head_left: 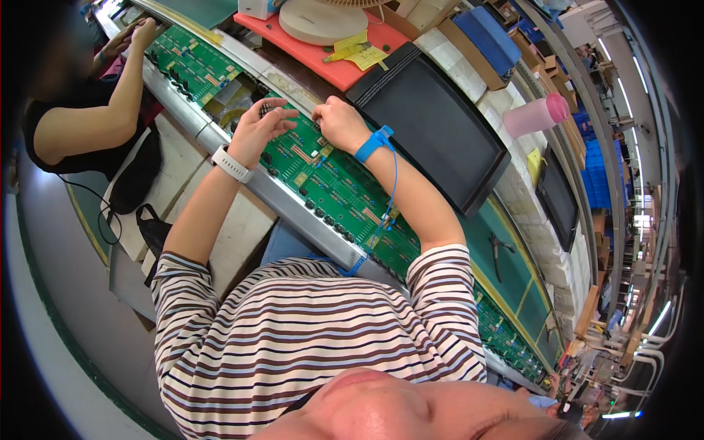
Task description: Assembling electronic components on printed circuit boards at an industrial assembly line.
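My left hand [259, 132] is raised over the near side of the line of green circuit boards, its fingers partly curled. Small dark parts [265, 111] show in its grasp, too small to name. My right hand [342, 123] is closed in a pinch at the far edge of a green circuit board [323, 178]; its fingertips hide what they hold. Black and pale components stand on this board. A white watch band [232, 164] circles my left wrist, and a blue wrist strap [374, 144] with a thin cord is on my right.
Beyond the boards lie a large black tray [433, 121] and a red board [330, 70] bearing a round pale object. Pliers [500, 257] rest on the green surface at right; a pink bottle [535, 116] stands farther back. Another person's arm [110, 125] works at left. A metal rail [293, 213] runs along the near side.
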Motion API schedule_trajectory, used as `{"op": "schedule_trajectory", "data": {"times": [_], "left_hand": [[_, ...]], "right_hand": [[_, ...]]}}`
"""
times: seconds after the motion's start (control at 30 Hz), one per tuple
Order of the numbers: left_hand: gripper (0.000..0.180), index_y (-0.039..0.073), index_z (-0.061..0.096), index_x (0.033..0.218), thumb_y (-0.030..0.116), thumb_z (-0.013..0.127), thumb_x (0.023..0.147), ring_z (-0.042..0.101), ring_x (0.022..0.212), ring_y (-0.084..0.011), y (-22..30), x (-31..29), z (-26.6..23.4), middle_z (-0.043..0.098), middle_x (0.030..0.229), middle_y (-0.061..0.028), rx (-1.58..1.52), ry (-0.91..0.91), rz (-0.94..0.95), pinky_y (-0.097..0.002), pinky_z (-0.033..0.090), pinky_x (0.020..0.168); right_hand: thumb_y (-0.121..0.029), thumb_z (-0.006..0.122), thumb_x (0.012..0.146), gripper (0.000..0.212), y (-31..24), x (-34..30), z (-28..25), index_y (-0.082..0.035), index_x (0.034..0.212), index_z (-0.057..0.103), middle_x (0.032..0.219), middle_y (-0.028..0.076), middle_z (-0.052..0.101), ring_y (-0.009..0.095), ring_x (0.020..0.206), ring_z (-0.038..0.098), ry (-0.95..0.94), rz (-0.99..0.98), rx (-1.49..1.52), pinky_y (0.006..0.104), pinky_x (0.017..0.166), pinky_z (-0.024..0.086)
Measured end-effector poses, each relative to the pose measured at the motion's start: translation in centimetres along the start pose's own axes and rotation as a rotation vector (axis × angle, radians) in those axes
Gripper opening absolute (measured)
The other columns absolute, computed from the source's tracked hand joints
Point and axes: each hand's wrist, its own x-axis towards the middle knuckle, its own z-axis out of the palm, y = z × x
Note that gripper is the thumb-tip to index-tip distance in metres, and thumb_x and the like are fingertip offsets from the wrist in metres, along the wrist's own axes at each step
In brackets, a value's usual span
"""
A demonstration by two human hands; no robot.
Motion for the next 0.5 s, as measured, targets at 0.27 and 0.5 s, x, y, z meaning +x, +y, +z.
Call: {"op": "schedule_trajectory", "data": {"times": [0.27,0.5], "left_hand": [[0.032,0.0,0.039,0.118,0.015,0.042,0.09,0.055,0.098,-0.0196,-0.4,0.2,-0.4,0.054,0.112,-0.0148,-0.009,-0.014,-0.004,-0.028,0.044,0.084],[0.035,0.0,0.038,0.121,0.015,0.043,0.09,0.052,0.105,-0.0196,-0.1,0.1,0.0,0.05,0.118,-0.0153,-0.014,-0.024,0.017,-0.0276,0.042,0.086]], "right_hand": [[-0.011,0.051,0.073,0.015,-0.2,-0.1,-0.1,-0.009,0.08,0.063,0.085,0.014,0.054,0.031,0.079,0.056,-0.002,0.011,0.025,0.0389,0.069,0.047],[-0.013,0.054,0.074,0.012,-1.4,-0.7,-0.2,-0.007,0.081,0.061,0.083,0.014,0.055,0.03,0.077,0.057,-0.024,-0.028,0.026,0.0384,0.067,0.047]]}}
